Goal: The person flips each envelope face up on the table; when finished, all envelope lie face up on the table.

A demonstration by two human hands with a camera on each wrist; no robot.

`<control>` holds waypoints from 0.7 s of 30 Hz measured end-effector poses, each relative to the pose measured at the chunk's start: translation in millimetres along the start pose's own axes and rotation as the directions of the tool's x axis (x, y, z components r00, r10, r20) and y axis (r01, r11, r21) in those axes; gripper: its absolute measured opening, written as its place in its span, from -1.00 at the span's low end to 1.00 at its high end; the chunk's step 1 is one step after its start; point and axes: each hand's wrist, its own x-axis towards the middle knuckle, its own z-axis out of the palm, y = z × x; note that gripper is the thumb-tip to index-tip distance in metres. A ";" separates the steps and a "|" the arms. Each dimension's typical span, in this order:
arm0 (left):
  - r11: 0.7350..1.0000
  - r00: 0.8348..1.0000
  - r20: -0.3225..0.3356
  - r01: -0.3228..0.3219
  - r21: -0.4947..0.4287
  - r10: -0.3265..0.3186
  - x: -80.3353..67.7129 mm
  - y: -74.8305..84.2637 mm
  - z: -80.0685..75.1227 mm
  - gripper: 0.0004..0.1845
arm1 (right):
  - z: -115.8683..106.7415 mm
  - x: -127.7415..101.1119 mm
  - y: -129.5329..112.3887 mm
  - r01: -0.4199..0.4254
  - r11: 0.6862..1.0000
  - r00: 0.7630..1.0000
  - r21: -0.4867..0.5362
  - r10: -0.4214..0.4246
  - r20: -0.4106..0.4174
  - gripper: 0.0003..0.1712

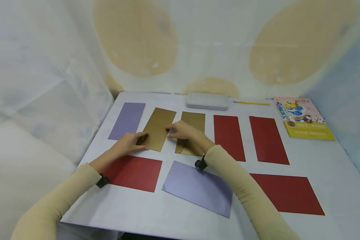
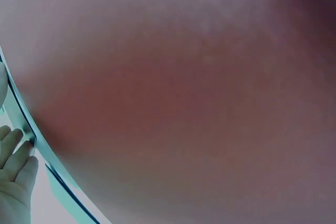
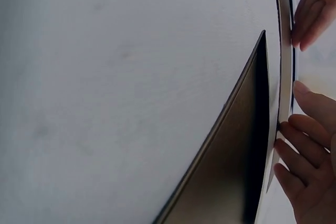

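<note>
Near the middle of the table, a gold envelope (image 1: 160, 125) lies flat and slightly turned. My left hand (image 1: 130, 142) rests at its lower left side, with fingers and thumb spread over that edge. My right hand (image 1: 181, 130) touches its right edge near the middle, fingers extended. A second gold envelope (image 1: 195, 120), flap at the bottom, lies partly under my right forearm. In the right wrist view, fingertips of my right hand (image 3: 310, 150) meet an envelope's thin edge, my left hand (image 3: 312, 9) beyond. A blurred surface fills most of the left wrist view, with my left hand (image 2: 16, 177) at its edge.
In the back row are a purple envelope (image 1: 127, 120) and two red ones (image 1: 229, 133) (image 1: 268, 140). The front row holds a red (image 1: 138, 173), a purple (image 1: 195, 188) and another red envelope (image 1: 291, 193). Behind sit a grey case (image 1: 207, 100), a pencil (image 1: 252, 103) and a book (image 1: 303, 116).
</note>
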 end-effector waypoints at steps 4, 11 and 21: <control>0.999 1.000 -0.006 -0.028 0.034 0.028 0.9 0.7 -2.7 -0.20 | 1.2 0.6 9.5 0.010 0.999 1.000 0.042 -0.010 -0.004 -0.37; 0.989 0.997 0.007 -0.081 0.124 0.081 -3.3 -1.1 -1.0 -0.24 | -2.2 -5.9 3.1 -0.044 0.996 0.999 0.083 0.046 -0.020 -0.39; 0.923 0.957 0.015 -0.285 0.259 0.291 -1.5 -3.2 0.3 -0.48 | -12.0 -4.9 12.9 -0.147 0.978 0.969 0.146 0.172 -0.176 -0.41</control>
